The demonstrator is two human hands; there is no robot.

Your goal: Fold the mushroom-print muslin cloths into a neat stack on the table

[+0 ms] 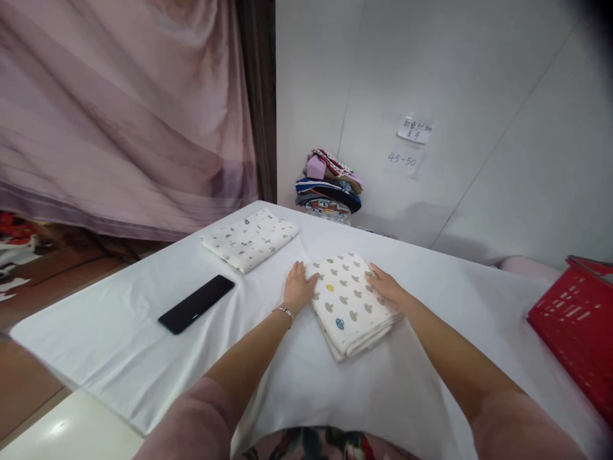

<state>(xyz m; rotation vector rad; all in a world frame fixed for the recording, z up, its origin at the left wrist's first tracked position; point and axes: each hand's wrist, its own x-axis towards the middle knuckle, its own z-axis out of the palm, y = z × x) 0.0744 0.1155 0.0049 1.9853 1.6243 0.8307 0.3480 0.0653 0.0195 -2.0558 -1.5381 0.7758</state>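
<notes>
A folded white cloth [352, 294] with grey, yellow and blue mushroom prints lies on the white-covered table in front of me. My left hand [299, 287] rests at its left edge, fingers stretched out and the thumb on the cloth. At the opposite edge, my right hand [385, 285] lies with extended fingers touching the fabric. Neither hand grips it. Several folded layers show along the near side. Farther back on the left is a second folded white cloth [251, 237] with small dark prints.
A black phone [196, 303] lies left of my left hand. The tablecloth [119, 332] is wrinkled at the left. Beyond the far edge stands a stack of folded fabrics [329, 185] against the wall. A red plastic basket [575, 319] sits at the right; a pink curtain [129, 115] hangs at the left.
</notes>
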